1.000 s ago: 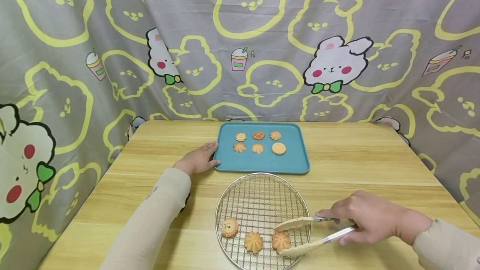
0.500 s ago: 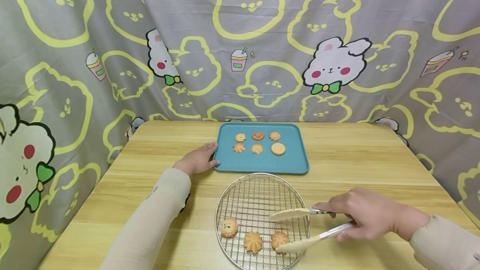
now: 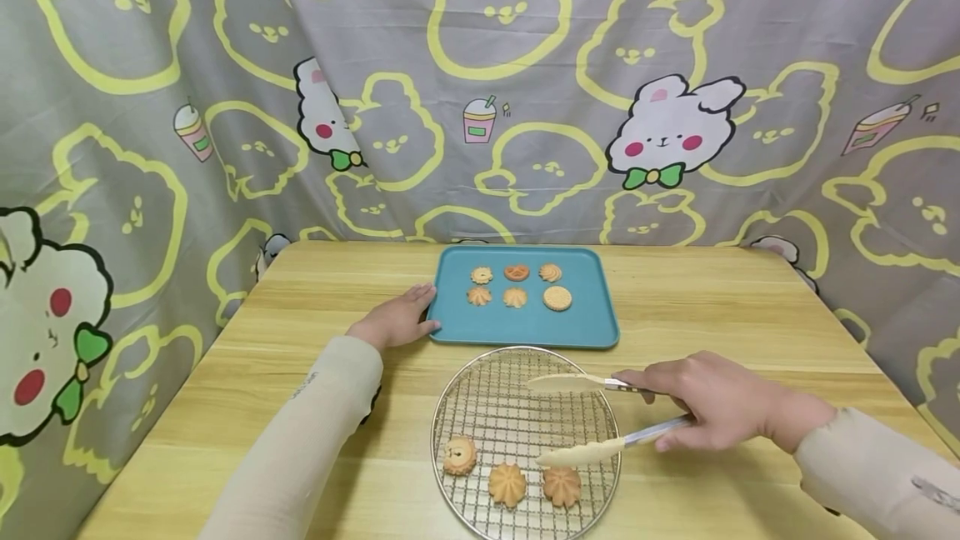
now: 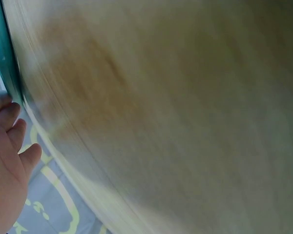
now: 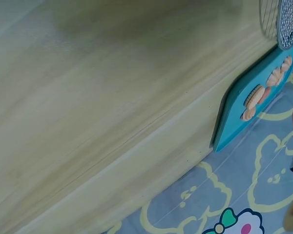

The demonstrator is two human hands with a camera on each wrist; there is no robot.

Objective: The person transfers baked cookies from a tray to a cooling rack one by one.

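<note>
My left hand (image 3: 395, 317) rests at the left edge of the teal tray (image 3: 525, 333), fingers relaxed; the left wrist view shows the hand (image 4: 10, 161) beside the tray's edge (image 4: 5, 53). Several cookies lie in two rows on the tray, a round one (image 3: 557, 298) at front right. In my right hand (image 3: 716, 402) are metal tongs (image 3: 656, 430) with cream tips, spread apart above the round wire rack (image 3: 517, 390) with nothing between them. Three cookies sit on the rack: one at left (image 3: 459, 456), one in the middle (image 3: 507, 485), one at right (image 3: 562, 487) just below the lower tip.
The wooden table (image 3: 720, 307) carries the tray behind the rack. A patterned curtain (image 3: 525, 90) hangs behind and at both sides. In the right wrist view the tray (image 5: 229, 119) appears at the right, near the table's edge.
The right hand has moved away from me and slightly left with the tongs, which have come off the right-hand cookie; it stays on the rack. The left hand has not moved.
</note>
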